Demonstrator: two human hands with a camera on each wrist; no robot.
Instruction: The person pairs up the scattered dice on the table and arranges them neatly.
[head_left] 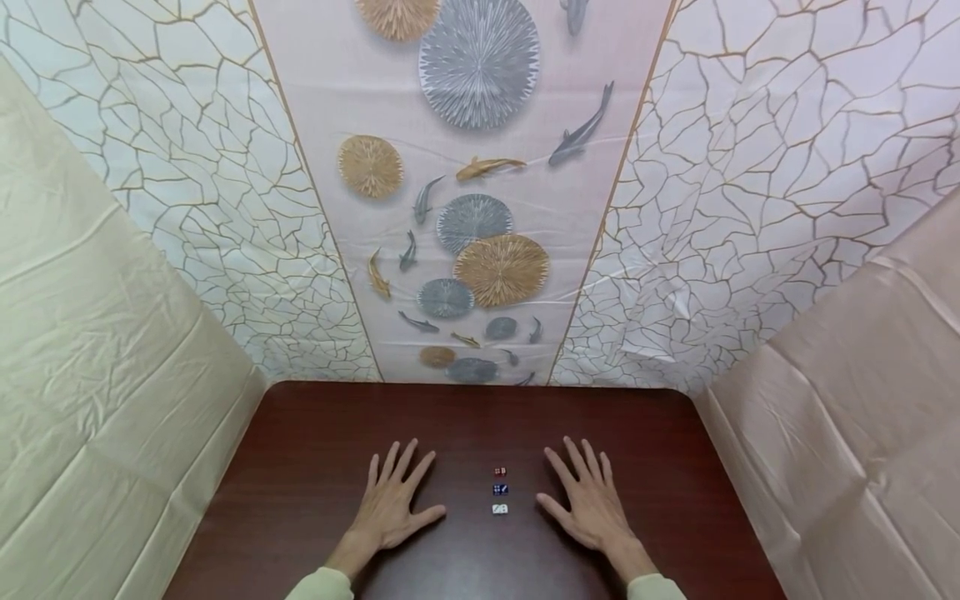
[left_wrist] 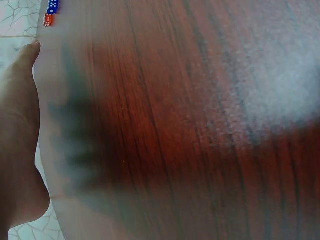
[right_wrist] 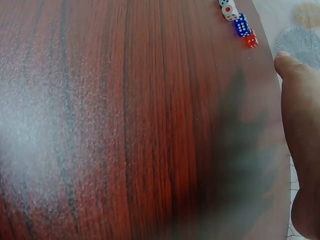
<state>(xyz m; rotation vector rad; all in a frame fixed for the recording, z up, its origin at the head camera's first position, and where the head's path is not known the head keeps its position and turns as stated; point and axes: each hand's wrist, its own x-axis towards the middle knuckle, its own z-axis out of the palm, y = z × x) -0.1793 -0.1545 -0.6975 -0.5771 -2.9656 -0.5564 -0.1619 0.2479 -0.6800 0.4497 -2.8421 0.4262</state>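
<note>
Three small groups of dice stand in a column on the table between my hands in the head view: red dice (head_left: pixel 500 472) farthest away, blue dice (head_left: pixel 500 490) in the middle, white dice (head_left: pixel 500 509) nearest. Each group looks like a pair side by side. To their left is my left hand (head_left: pixel 393 504), fingers spread and straight, holding nothing. My right hand (head_left: pixel 588 500) mirrors it on the other side, apart from the dice. The right wrist view shows a white die (right_wrist: pixel 229 11), a blue die (right_wrist: pixel 242 25) and a red die (right_wrist: pixel 252 39) beyond the thumb.
A dark reddish-brown wooden table (head_left: pixel 300 467) with rounded far corners lies under both hands. Behind it hangs a patterned cloth (head_left: pixel 480 333) with fish and round shapes. Pale fabric walls, the left one (head_left: pixel 112 375) and the right one (head_left: pixel 840 417), border the sides.
</note>
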